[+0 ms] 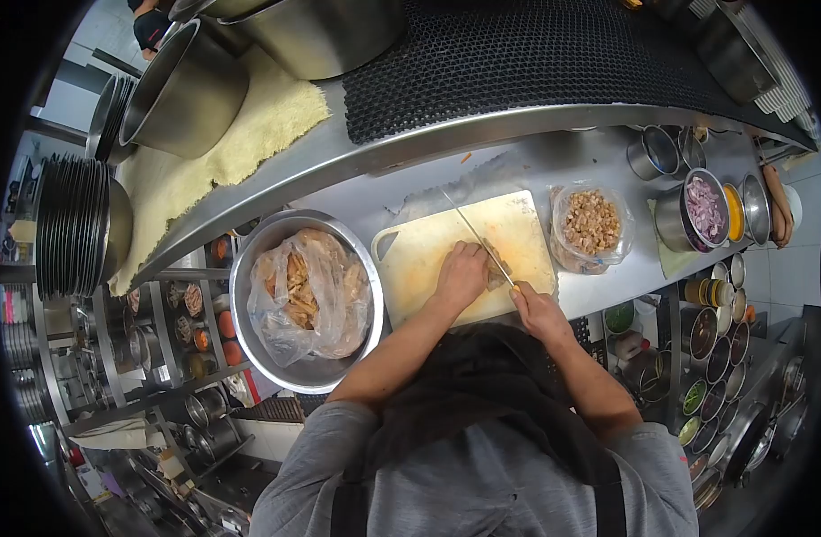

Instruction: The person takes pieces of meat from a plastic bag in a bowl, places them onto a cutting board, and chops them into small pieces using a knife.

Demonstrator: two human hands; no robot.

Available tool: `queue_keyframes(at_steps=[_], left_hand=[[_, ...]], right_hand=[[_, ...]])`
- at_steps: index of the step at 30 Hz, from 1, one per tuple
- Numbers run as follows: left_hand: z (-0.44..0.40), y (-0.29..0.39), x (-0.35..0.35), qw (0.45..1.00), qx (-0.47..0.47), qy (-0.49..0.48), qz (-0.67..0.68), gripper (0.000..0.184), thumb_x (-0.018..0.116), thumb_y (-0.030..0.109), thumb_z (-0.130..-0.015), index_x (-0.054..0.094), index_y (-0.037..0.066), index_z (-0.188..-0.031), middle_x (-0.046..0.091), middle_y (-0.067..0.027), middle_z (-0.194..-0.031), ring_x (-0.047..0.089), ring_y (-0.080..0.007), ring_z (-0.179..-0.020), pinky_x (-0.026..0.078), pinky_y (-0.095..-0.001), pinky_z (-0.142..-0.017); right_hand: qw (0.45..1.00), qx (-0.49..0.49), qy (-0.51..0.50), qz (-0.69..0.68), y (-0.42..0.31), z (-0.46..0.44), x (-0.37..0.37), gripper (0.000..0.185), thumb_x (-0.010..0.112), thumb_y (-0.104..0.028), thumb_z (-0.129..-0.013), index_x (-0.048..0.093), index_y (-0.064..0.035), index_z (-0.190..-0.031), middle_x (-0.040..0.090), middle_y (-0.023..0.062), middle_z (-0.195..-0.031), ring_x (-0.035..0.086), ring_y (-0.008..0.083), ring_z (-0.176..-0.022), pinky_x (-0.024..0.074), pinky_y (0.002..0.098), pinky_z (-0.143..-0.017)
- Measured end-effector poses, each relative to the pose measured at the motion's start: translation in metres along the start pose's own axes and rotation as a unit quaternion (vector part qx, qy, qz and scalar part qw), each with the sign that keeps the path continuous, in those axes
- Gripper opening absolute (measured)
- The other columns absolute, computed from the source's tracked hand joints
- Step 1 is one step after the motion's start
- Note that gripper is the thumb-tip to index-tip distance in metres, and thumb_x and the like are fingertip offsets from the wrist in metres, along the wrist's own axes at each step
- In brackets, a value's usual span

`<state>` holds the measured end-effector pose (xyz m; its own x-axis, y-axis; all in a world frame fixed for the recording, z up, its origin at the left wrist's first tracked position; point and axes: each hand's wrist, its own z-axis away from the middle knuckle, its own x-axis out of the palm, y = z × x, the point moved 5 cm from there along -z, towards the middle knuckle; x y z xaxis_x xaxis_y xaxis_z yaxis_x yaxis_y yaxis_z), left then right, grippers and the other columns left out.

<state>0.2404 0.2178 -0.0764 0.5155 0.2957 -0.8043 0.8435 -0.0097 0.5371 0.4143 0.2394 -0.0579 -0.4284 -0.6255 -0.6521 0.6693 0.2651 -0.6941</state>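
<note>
Meat piece (495,278): on my cutting board (406,268), three o'clock of my left hand (464,270), the nearer; whether that hand grips, I cannot tell. Knife (471,227): gripped in my right hand (539,315), blade pointing eleven o'clock.

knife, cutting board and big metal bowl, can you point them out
Knife (466,220): head view, on the blade
Cutting board (414,261): head view, bare left part of its top
Big metal bowl (324,375): head view, inner wall, near side
</note>
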Motion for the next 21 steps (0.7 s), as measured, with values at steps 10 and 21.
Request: queue_keyframes(at_steps=[10,21], left_hand=[[0.001,0.007,-0.001,0.998,0.02,-0.007,-0.051,0.013,0.062,0.014,-0.073,0.065,0.003,-0.079,0.062,-0.0111,-0.082,0.057,-0.0281,-0.084,0.048,-0.0408,-0.075],[0.026,0.023,-0.002,0.992,0.015,-0.091,-0.081,0.019,0.064,0.019,-0.076,0.065,0.005,-0.089,0.064,-0.0076,-0.091,0.057,-0.0258,-0.093,0.046,-0.0417,-0.078]], right_hand=[[0.998,0.0,0.012,0.068,0.014,-0.016,0.019,0.03,0.044,-0.032,-0.099,0.054,-0.0039,-0.106,0.061,0.033,-0.076,0.059,0.0526,-0.077,0.0461,0.0601,-0.071],[0.997,-0.043,0.014,0.065,0.008,-0.01,0.021,0.03,0.044,-0.032,-0.099,0.054,-0.0039,-0.105,0.062,0.0327,-0.076,0.06,0.0518,-0.077,0.0461,0.0592,-0.072]])
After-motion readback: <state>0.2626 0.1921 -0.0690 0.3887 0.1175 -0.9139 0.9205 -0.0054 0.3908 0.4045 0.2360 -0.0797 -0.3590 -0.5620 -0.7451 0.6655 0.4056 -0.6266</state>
